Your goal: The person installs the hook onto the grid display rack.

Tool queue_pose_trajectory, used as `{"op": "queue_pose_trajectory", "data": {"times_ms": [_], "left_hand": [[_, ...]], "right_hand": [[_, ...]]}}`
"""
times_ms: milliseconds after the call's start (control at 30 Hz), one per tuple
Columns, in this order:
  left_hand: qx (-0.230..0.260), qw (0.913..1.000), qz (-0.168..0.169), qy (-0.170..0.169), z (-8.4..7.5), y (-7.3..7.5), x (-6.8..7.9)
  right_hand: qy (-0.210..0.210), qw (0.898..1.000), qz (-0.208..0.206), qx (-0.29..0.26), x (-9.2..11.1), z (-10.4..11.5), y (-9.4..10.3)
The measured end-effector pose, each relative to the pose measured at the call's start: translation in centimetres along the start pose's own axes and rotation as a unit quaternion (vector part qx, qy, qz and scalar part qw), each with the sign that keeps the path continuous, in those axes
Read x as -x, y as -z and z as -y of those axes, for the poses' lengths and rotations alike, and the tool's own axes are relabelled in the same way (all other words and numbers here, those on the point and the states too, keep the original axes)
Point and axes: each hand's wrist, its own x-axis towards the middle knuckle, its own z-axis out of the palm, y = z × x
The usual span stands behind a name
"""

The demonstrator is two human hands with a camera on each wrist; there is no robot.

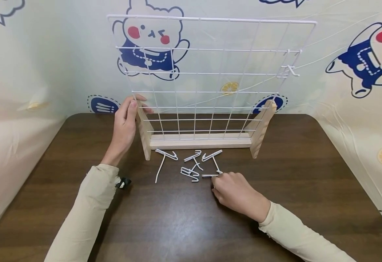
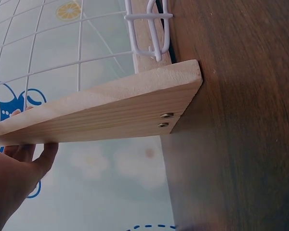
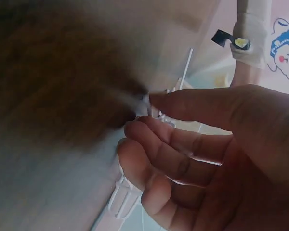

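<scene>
A white wire grid panel (image 1: 195, 74) stands upright in a wooden base (image 1: 201, 143) with a wooden side post at each end. My left hand (image 1: 125, 122) grips the left side post (image 1: 143, 131), thumb in front and fingers behind; the left wrist view shows fingertips along this post (image 2: 111, 108). On the table, my right hand (image 1: 235, 191) pinches a white wire hook (image 1: 207, 176), mostly hidden by the fingers. In the right wrist view, thumb and fingertips of the right hand (image 3: 183, 139) meet on it. Several more white wire hooks (image 1: 166, 154) lie between the hands and the base.
One white hook (image 1: 290, 69) hangs on the grid's upper right. The brown wooden table (image 1: 164, 225) reaches back to a printed cloth backdrop (image 1: 63, 65) with cartoon bears. Two screw heads (image 2: 164, 120) show low on the left post.
</scene>
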Motion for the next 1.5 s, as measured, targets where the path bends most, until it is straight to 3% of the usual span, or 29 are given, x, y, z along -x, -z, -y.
{"op": "queue_pose_trajectory", "data": {"times_ms": [200,400,567,700,833,967,1200,1367,1500], "left_hand": [[-0.002,1.0000,0.000,-0.004,0.0,0.0,0.0],[-0.020,0.9998,0.002,-0.001,0.0,0.0,0.1],[-0.021,0.9998,0.004,0.000,0.0,0.1,0.1],[-0.024,0.9997,0.005,-0.002,0.0,0.1,0.1],[-0.023,0.9997,0.006,-0.001,0.0,0.1,0.1],[-0.019,0.9998,0.005,0.001,0.2,0.2,0.1],[-0.020,0.9998,0.005,-0.001,0.2,0.1,0.0],[-0.018,0.9998,0.004,-0.002,0.2,0.1,0.0],[-0.021,0.9998,0.004,-0.001,0.2,0.1,0.0]], "right_hand": [[-0.020,1.000,-0.007,0.012,0.1,0.1,-0.1],[-0.032,0.999,0.025,0.009,0.1,-0.4,0.3],[-0.020,1.000,0.005,0.006,0.0,-1.3,1.6],[0.011,0.999,-0.018,-0.030,-0.3,-1.9,2.5],[0.034,0.994,-0.013,-0.099,-0.6,-2.5,2.9],[0.032,0.981,0.023,-0.192,-0.9,-3.2,2.7],[0.016,0.937,0.092,-0.337,-1.2,-4.6,1.8],[0.017,0.904,0.145,-0.402,-1.5,-5.4,1.1],[0.016,0.891,0.155,-0.426,-1.5,-5.6,0.9]]}}
